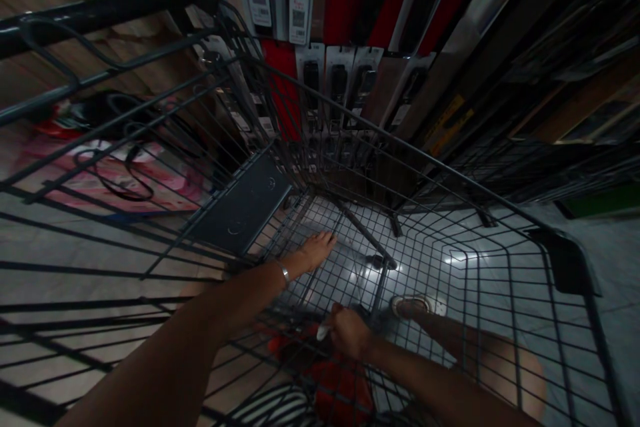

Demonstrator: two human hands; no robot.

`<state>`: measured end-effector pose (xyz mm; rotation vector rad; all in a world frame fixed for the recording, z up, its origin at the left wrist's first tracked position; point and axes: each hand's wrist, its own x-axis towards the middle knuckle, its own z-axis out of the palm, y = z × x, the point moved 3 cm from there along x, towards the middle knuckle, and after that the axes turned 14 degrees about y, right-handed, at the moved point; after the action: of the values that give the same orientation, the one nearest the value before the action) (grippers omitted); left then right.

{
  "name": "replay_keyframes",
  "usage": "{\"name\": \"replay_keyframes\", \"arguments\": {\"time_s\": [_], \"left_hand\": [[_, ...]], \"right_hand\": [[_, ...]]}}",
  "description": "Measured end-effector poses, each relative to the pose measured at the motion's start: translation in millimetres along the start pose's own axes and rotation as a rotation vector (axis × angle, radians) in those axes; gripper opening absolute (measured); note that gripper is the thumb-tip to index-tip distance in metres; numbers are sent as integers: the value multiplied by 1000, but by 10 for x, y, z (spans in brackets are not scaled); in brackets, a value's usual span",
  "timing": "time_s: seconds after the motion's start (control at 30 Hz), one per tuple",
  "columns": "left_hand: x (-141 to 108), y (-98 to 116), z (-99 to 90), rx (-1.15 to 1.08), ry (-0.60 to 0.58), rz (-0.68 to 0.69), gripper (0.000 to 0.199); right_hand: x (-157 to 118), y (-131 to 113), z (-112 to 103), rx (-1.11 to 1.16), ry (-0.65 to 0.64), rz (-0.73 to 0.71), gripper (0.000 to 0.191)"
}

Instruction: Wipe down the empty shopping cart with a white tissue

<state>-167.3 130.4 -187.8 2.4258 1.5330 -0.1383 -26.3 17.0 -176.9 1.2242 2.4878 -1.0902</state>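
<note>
Wire cart [250,203] surrounds left hand [314,251] and right hand [349,331], gripping something white [323,331].

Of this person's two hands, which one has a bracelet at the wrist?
The left hand, open and outstretched: a silvery bracelet circles its wrist. The right hand, closed on a small white thing, shows no bracelet.

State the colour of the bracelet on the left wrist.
Silver; the bracelet shows in the head view, the only one here.
</note>
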Motion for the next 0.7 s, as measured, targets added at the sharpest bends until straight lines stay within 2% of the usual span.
{"name": "replay_keyframes", "arguments": {"time_s": [0.07,0.23,0.37,0.43,0.53,0.7], "left_hand": [[-24,-79,49,1,-5,-43,72],[-27,-141,198,3,-54,-72,82],[-3,-130,272,-10,-47,-103,84],[-5,-131,284,-16,-37,-111,84],[-18,-127,265,-7,-21,-100,83],[-15,-90,198,21,-40,-99,81]], "right_hand": [[102,47,-213,5,47,4,31],[517,360,-822,-11,380,126,38],[823,613,-1064,-61,550,219,34],[924,677,-1064,-64,579,264,35],[975,664,-930,-32,559,287,39],[778,407,-538,-4,373,147,40]]}}
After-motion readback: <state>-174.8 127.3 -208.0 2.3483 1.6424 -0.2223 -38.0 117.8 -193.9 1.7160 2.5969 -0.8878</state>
